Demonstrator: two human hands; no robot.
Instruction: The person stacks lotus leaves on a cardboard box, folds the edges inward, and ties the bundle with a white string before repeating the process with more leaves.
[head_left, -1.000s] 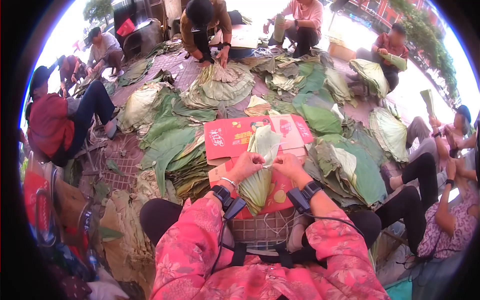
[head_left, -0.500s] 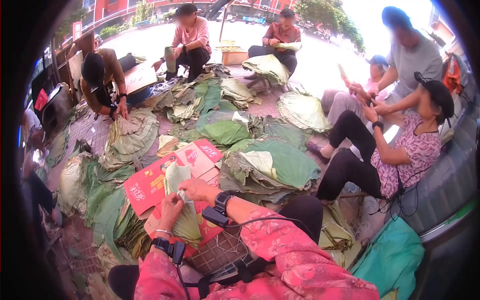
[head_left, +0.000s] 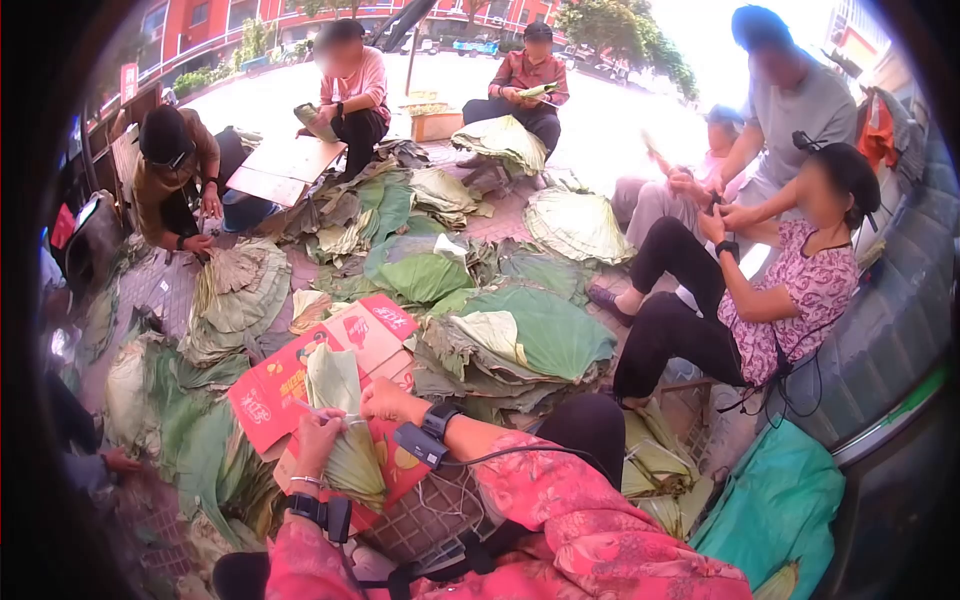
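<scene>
In front of me a folded bundle of dried lotus leaves (head_left: 357, 462) stands tilted over red cardboard (head_left: 270, 395), its pale upper part fanned out. A thin white string (head_left: 348, 419) crosses the bundle's waist. My left hand (head_left: 320, 438) is closed at the bundle's left side, fingers pinching the white string. On the other side my right hand (head_left: 392, 402) is closed with its fingers pressed together, where the string leads; the piece inside them is mostly hidden. Both wrists carry black strapped devices.
Large stacks of leaves (head_left: 540, 335) lie ahead, with more piles (head_left: 205, 440) at my left. Several people sit or bend around them. A green sack (head_left: 775, 510) and folded leaf bundles (head_left: 655, 460) are at my right. A metal grate (head_left: 425, 515) lies below my hands.
My hands have moved slightly apart across the bundle, the left one lower and leftward. My view has shifted a little to the right. Across the piles, a seated person's leaf bundle has tilted.
</scene>
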